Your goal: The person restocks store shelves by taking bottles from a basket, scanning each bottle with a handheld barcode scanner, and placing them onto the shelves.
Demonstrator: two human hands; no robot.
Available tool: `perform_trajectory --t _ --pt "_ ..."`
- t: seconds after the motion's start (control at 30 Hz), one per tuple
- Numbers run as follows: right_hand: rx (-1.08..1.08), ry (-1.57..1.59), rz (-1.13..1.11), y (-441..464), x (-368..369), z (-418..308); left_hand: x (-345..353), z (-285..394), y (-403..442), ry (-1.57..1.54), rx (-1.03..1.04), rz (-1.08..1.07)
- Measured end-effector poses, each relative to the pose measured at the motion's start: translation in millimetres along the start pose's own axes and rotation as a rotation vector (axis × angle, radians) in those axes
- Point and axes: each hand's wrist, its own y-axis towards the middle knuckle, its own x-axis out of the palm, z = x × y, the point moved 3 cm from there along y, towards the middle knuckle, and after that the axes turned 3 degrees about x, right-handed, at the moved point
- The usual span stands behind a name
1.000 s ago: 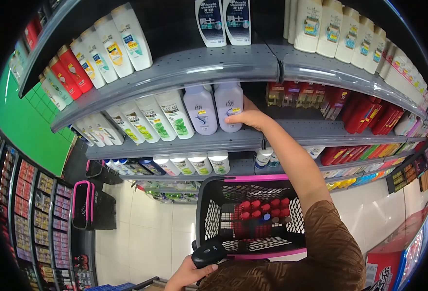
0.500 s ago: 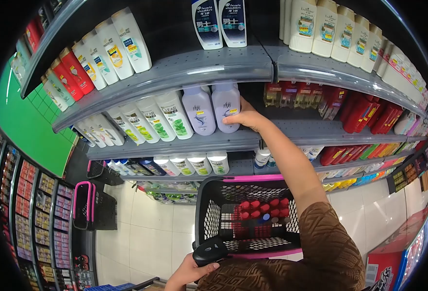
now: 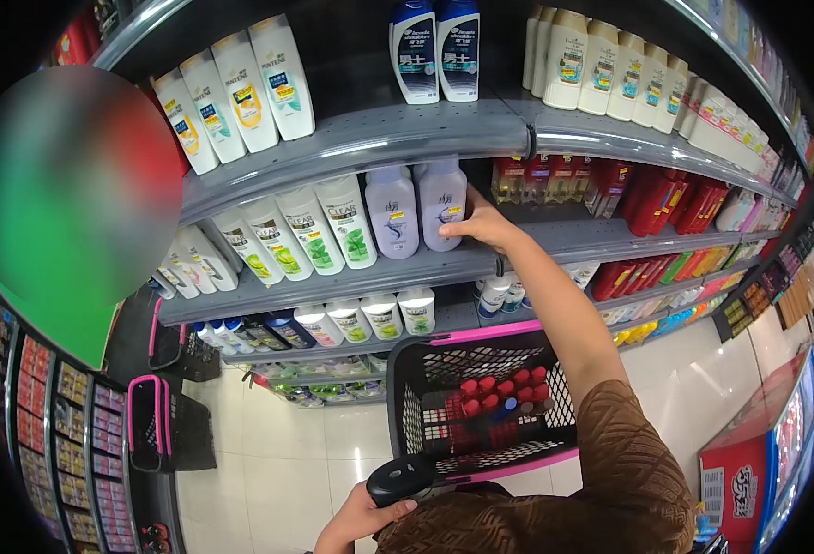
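Fingers [image 3: 458, 228] of the right hand [image 3: 490, 226] still clasp a lilac bottle [image 3: 442, 196], view slightly turned.

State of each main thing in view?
Right hand: gripping right lavender bottle
Right lavender bottle: upright; whether lifted, unclear
Left lavender bottle: upright, untouched
Left hand: closed on black rounded object
Shopping basket: open-topped, partly filled
Red-topped items: clustered inside
CLEAR bottles: upright, in rows
Head & Shoulders bottles: upright

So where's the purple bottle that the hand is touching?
Just above the head view's middle, on a shelf: the purple bottle is between the right hand and another purple bottle on its left.
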Motion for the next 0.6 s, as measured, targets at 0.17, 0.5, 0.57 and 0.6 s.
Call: perform_trajectory --t 0.17,0.5,0.57,0.6 --pt "-0.285 0.028 0.617 -123 31 -10 -45 -22 -10 0.009 -0.070 -0.134" --pt "0.419 0.245 0.170 -434 257 8 -76 -53 41 0.060 -0.066 -0.353" --pt "0.432 0.307 0.164 -429 272 -2 -68 -79 53 0.082 -0.121 -0.548" --pt "0.479 0.339 0.125 -425 279 -9 -63 -86 55 0.129 -0.027 -0.584"
